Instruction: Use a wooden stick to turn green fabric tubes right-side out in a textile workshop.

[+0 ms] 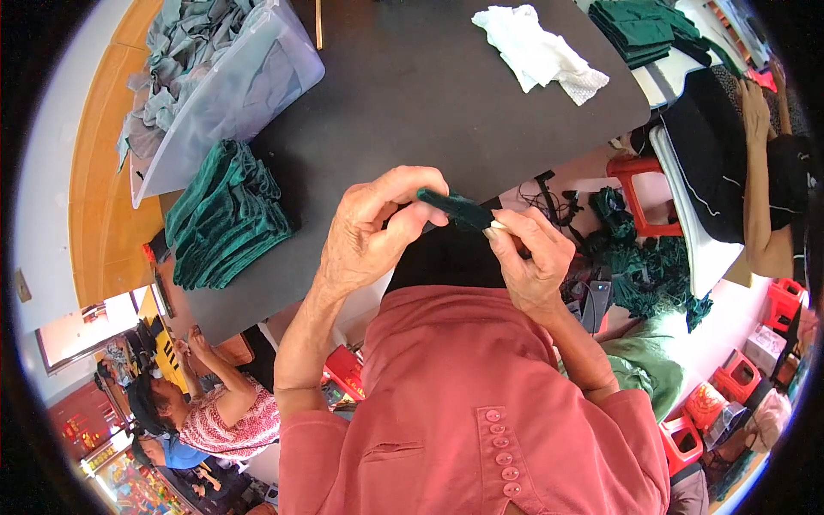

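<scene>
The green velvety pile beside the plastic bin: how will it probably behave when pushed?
The pile would probably bend and crease, since its folds look soft and wrinkled. Its layers may slide apart; no binding shows around them. Rolling seems unlikely, because it lies in broad layers.

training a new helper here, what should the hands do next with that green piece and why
Probably ease the right hand slightly away from the left hand to draw the dark green piece taut: both hands pinch it, and only a narrow strip shows between them.
</scene>
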